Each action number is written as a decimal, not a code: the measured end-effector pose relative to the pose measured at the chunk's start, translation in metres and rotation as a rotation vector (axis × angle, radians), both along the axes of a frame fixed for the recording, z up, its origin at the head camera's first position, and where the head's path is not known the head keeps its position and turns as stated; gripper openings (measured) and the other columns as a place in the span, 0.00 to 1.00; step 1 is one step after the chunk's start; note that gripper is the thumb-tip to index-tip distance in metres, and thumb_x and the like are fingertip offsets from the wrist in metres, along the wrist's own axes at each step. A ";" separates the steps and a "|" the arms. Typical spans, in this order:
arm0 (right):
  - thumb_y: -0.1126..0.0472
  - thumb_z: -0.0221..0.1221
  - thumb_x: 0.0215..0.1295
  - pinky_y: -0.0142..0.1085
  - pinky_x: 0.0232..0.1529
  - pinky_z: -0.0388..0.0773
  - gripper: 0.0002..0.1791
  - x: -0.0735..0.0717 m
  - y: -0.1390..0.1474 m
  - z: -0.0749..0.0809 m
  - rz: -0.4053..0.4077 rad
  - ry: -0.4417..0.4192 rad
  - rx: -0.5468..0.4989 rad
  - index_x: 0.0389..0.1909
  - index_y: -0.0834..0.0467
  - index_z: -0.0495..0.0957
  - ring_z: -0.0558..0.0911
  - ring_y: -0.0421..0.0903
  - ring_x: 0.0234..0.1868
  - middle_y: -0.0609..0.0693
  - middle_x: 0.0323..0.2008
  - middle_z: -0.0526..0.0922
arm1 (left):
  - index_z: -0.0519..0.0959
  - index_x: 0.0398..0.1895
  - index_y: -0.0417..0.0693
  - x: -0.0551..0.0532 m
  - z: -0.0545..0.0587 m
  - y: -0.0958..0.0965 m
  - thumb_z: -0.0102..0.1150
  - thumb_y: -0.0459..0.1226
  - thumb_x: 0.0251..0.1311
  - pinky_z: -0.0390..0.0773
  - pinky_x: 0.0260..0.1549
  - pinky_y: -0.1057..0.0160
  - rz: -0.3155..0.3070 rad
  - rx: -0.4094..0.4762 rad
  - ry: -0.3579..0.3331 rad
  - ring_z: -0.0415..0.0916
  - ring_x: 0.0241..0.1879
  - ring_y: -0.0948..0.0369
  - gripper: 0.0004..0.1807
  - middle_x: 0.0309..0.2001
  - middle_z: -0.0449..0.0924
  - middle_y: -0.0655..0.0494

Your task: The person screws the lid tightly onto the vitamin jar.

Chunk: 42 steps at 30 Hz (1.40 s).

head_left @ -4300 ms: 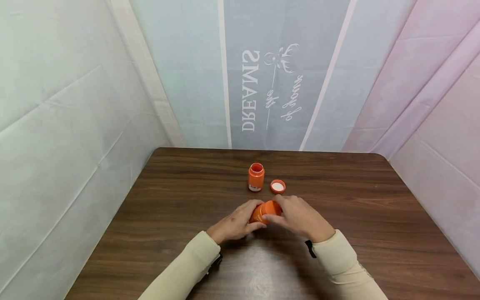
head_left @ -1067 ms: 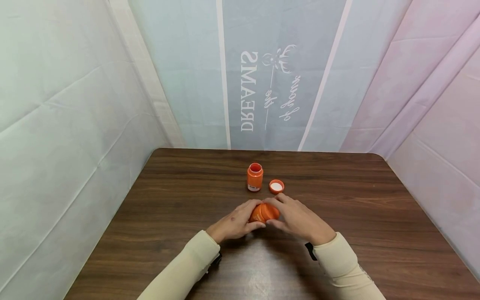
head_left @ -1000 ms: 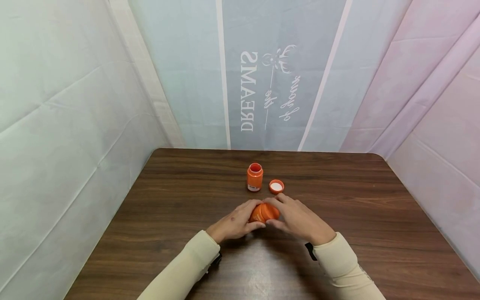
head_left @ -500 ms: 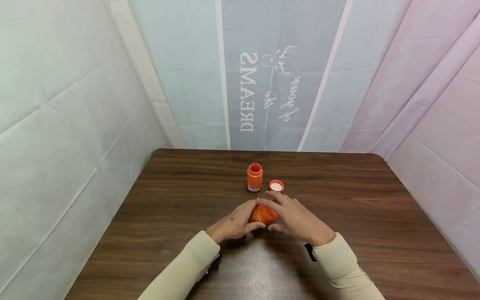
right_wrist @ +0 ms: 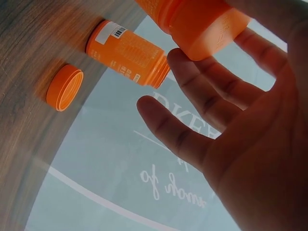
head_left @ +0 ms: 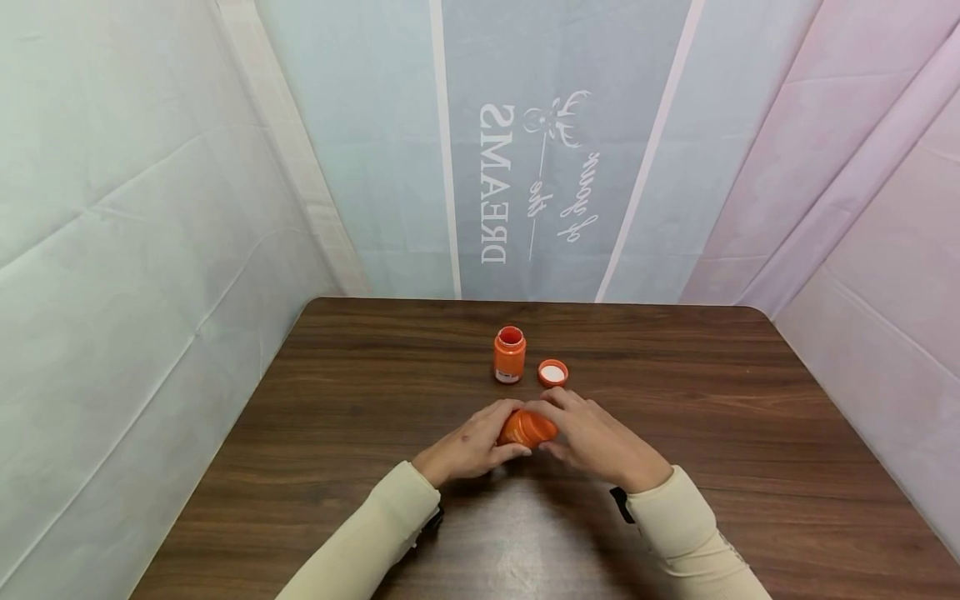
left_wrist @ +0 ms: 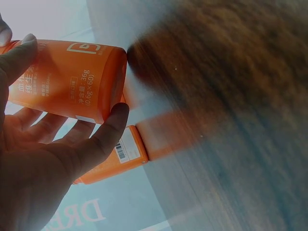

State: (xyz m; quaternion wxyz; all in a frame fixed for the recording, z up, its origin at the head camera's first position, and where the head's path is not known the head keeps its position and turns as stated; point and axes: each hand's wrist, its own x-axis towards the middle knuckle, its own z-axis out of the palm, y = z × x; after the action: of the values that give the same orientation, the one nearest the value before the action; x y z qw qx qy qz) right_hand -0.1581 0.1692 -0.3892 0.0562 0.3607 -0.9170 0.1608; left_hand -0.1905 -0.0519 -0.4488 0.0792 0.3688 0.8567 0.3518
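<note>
Capped orange bottle point(head_left: 517, 431) is tilted between our two hands, over the middle of the table point(head_left: 360, 417), with its cap point(head_left: 542, 427) leaning toward our right. Our left-hand grip point(head_left: 471, 443) is clasped round the body, thumb on the near side and fingers on the far side; from the left wrist we can read "36g" and "(0.6g×60)" in its white print. Our right-hand grip point(head_left: 600, 435) has thumb and forefinger curved about the cap, while the little finger stands clear of it; the contact is partly out of our sight, so we cannot fairly tell whether they pinch the cap or merely surround it. Just beyond our hands we see an open orange bottle point(head_left: 510, 362) standing upright on the table, its mouth uncovered and a white barcode label low on its side. Near it, on the right, we find a loose orange lid point(head_left: 553, 374) lying with its white inside facing up. We wear cream sleeves point(head_left: 375, 533), and behind the table's far edge we face a blue-grey cloth point(head_left: 472, 50) bearing mirrored white lettering that spells DREAMS.
</note>
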 end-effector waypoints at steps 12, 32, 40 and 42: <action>0.50 0.69 0.62 0.49 0.43 0.76 0.31 0.002 -0.002 0.000 -0.120 -0.097 -0.003 0.64 0.54 0.74 0.78 0.43 0.37 0.51 0.51 0.78 | 0.63 0.68 0.48 0.000 0.000 0.001 0.60 0.48 0.68 0.75 0.44 0.67 -0.010 0.002 0.004 0.71 0.45 0.63 0.31 0.55 0.71 0.55; 0.65 0.76 0.51 0.53 0.45 0.76 0.35 0.000 0.000 0.000 0.000 -0.002 0.014 0.61 0.54 0.76 0.79 0.49 0.50 0.52 0.54 0.76 | 0.64 0.66 0.50 0.000 -0.001 0.001 0.60 0.49 0.68 0.75 0.44 0.65 -0.002 0.002 -0.008 0.72 0.45 0.63 0.29 0.53 0.71 0.56; 0.62 0.75 0.55 0.48 0.42 0.76 0.31 0.000 -0.002 0.000 -0.029 -0.038 0.010 0.60 0.55 0.76 0.78 0.45 0.43 0.49 0.49 0.77 | 0.64 0.67 0.49 -0.001 -0.001 0.000 0.61 0.47 0.68 0.75 0.45 0.66 -0.010 0.004 0.008 0.72 0.46 0.64 0.30 0.54 0.71 0.55; 0.58 0.73 0.58 0.47 0.41 0.75 0.30 0.000 -0.003 0.000 -0.051 -0.051 0.012 0.61 0.55 0.75 0.77 0.43 0.40 0.49 0.48 0.77 | 0.64 0.67 0.48 -0.001 -0.001 0.001 0.61 0.47 0.68 0.75 0.46 0.66 -0.013 0.006 0.018 0.72 0.46 0.64 0.30 0.54 0.71 0.55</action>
State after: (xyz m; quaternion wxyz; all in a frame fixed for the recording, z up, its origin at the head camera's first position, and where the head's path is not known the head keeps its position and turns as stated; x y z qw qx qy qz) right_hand -0.1576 0.1665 -0.3894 0.0347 0.3335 -0.9279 0.1629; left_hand -0.1914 -0.0513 -0.4501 0.0725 0.3779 0.8540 0.3503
